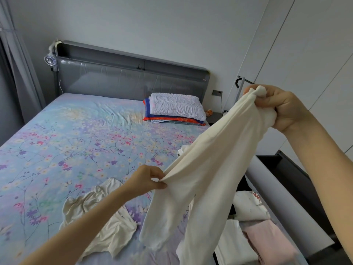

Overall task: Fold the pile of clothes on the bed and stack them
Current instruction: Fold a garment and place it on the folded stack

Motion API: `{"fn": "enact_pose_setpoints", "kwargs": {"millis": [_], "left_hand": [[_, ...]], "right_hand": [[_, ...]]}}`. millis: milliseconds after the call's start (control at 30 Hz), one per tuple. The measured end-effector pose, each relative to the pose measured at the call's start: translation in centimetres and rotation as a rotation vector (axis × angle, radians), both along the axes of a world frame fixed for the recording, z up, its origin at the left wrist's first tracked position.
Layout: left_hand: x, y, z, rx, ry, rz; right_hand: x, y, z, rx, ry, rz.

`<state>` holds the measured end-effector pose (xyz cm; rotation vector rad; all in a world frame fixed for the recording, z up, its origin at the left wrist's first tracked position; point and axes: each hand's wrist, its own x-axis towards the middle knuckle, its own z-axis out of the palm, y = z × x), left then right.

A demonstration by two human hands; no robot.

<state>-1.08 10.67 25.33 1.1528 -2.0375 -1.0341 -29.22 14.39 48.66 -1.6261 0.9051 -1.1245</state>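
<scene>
From the head camera we hold a cream, soft, thin knit garment (pixel 206 169) in the air over the floral-sheeted bed (pixel 76 140). We judge it light and limp, best taken at hems. Our right hand (pixel 282 109) clenches its bunched top; our left hand (pixel 147 180) pinches a side edge.
</scene>
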Motion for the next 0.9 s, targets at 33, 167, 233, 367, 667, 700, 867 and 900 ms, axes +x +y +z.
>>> {"fn": "enact_pose_setpoints", "kwargs": {"millis": [33, 167, 233, 367, 667, 700, 867, 900], "left_hand": [[0.8, -0.1, 0.3, 0.018, -0.014, -0.028], [3.7, -0.4, 1.2, 0.073, -0.011, -0.001], [5.8, -0.4, 1.3, 0.135, 0.047, 0.052], [8.8, -0.2, 0.4, 0.086, -0.231, -0.004], [10.6, -3.2, -0.8, 0.442, -0.213, 0.088], [10.2, -3.9, -1.5, 0.457, -0.239, 0.103], [9.5, -11.5, -5.7, 0.289, -0.321, 0.340], [9.5, -13.0, -5.7, 0.207, -0.357, 0.388]], "right_hand": [[-0.3, 0.1, -0.1, 0.003, 0.030, 0.028], [-2.3, 0.6, -0.9, 0.149, 0.209, 0.077], [-3.1, 1.0, -1.9, 0.200, 0.297, 0.037], [-3.5, 1.2, -4.6, 0.305, 0.342, 0.015], [-3.8, -5.6, -11.0, 0.516, 0.161, -0.042], [-3.5, -7.2, -12.4, 0.535, 0.175, -0.091], [-1.8, -15.1, -17.6, 0.438, 0.205, -0.296], [-1.5, -16.4, -17.5, 0.403, 0.168, -0.321]]}}
